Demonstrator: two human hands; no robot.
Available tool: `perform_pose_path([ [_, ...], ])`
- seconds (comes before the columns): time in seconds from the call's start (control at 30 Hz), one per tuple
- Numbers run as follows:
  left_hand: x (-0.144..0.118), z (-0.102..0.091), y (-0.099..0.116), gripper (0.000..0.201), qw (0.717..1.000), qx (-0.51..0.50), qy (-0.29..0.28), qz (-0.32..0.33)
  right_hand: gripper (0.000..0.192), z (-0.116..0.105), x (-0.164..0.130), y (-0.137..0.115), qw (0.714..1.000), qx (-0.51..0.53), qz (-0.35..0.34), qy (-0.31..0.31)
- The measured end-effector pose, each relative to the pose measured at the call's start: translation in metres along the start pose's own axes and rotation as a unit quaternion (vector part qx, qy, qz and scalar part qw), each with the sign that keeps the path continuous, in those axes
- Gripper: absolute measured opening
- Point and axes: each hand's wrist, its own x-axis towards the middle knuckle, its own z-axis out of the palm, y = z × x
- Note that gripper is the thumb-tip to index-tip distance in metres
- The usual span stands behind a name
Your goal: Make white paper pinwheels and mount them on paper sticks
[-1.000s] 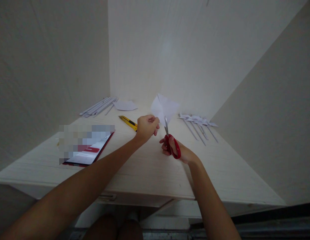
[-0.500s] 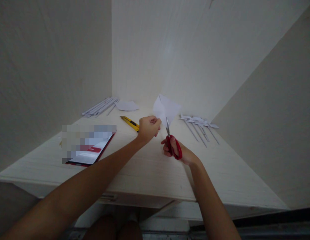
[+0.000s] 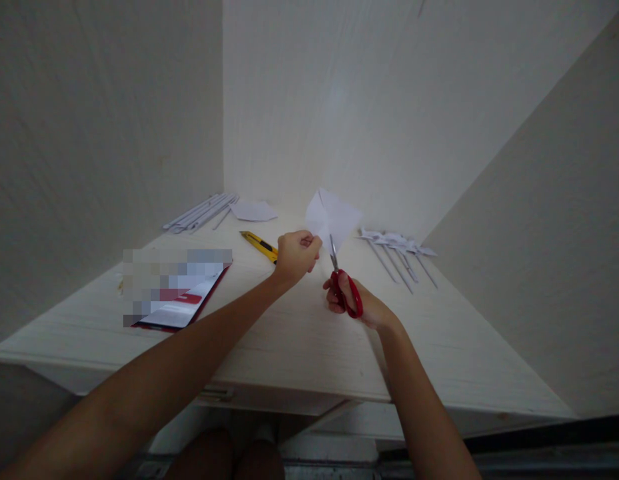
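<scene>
The left hand [image 3: 295, 255] is pinching a folded white paper [image 3: 334, 217] in closed fingers, above the bench [image 3: 299, 340]. At its 3 o'clock, the right hand [image 3: 352, 300] is gripping red scissors [image 3: 345, 288], blades entering the paper. Cutting seems underway; the next snip calls for steady paper.

A folded white paper sheet [image 3: 334, 217] is held upright above the desk; red-handled steel scissors [image 3: 342, 283] are set at its six o'clock edge.
</scene>
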Motion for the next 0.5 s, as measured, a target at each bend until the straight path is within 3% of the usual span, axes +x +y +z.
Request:
perform_pose_path([
  [0.5,-0.0003,-0.0004,0.0033,0.027,1.000,0.004,-0.003,-0.009,0.048,0.0022,0.0023,0.0012,0.999,0.045,0.005,-0.006],
])
